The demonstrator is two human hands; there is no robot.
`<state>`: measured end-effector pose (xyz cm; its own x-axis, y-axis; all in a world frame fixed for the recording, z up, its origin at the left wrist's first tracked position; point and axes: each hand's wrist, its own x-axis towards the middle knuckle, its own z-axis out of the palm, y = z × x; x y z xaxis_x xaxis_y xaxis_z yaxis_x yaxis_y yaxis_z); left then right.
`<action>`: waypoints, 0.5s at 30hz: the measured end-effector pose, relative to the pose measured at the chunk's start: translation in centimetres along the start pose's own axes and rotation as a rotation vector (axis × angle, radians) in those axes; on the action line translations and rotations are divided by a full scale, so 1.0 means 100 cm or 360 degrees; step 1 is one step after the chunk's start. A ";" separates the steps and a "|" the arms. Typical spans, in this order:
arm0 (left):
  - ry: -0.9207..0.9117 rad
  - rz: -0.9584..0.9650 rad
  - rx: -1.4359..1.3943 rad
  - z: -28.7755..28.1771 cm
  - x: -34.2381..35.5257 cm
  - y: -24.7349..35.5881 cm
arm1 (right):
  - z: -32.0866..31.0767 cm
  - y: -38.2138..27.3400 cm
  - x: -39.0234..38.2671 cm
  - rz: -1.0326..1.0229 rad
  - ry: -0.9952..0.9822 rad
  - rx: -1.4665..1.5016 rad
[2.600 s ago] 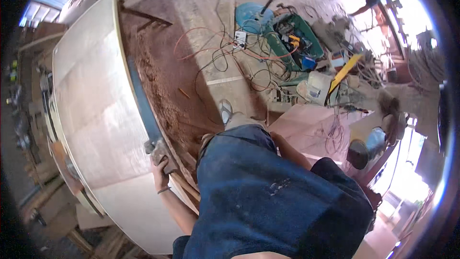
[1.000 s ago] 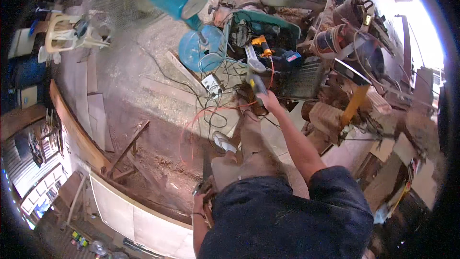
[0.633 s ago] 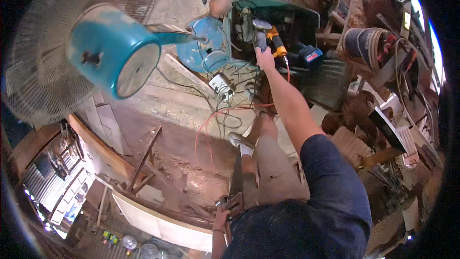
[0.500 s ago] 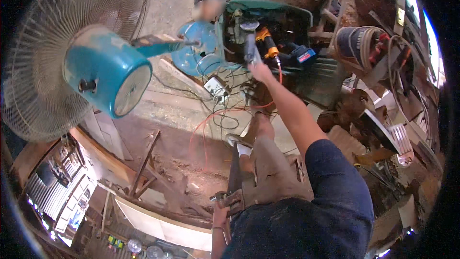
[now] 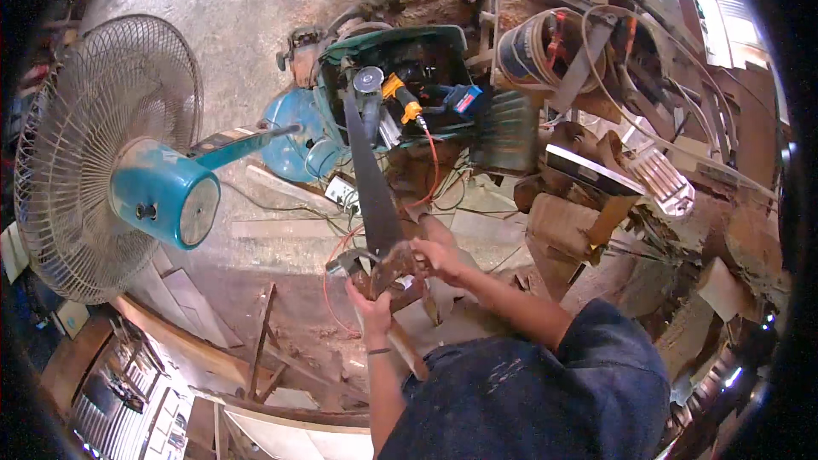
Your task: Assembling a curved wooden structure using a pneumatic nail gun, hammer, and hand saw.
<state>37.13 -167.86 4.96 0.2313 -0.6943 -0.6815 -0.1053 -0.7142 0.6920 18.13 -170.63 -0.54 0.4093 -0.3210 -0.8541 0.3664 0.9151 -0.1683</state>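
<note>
One handsaw point(image 5: 372, 192) now points away from the body, its handle point(image 5: 392, 269) in the curled fingers of the right hand point(image 5: 438, 259), freed by leaving the grinder point(image 5: 369, 94) in the green crate point(image 5: 383, 39), while the left hand point(image 5: 371, 307) wraps its fingers round a hammer point(image 5: 344, 262).

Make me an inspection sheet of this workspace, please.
Surface: floor, dusty-looking.
Things in hand: handsaw, blade pointing away from the person; hammer.
Clutter: green crate holding a grinder and yellow tool.
Hands: left hand grips the hammer; right hand holds the saw's handle.
Cables: red hose or cord from the yellow tool; tangled wires by a white socket box.
Surroundings: teal fan at left; bucket of tools at right.
</note>
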 end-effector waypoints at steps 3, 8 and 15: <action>-0.0068 0.0185 0.0053 0.004 0.008 -0.035 | 0.058 -0.054 -0.071 -0.0583 0.0229 -0.0919; -0.0332 0.0100 -0.0149 0.011 0.011 -0.039 | 0.039 -0.022 -0.057 -0.0508 0.0290 -0.0351; -0.0178 -0.0347 -0.0906 0.007 0.008 -0.028 | 0.032 -0.065 -0.080 -0.1249 0.0919 -0.0311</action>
<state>36.96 -166.49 2.38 0.0836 -0.5646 -0.8211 0.4726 -0.7030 0.5315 15.15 -174.84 8.99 -0.3791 -0.7323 -0.5657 0.1937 0.5350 -0.8224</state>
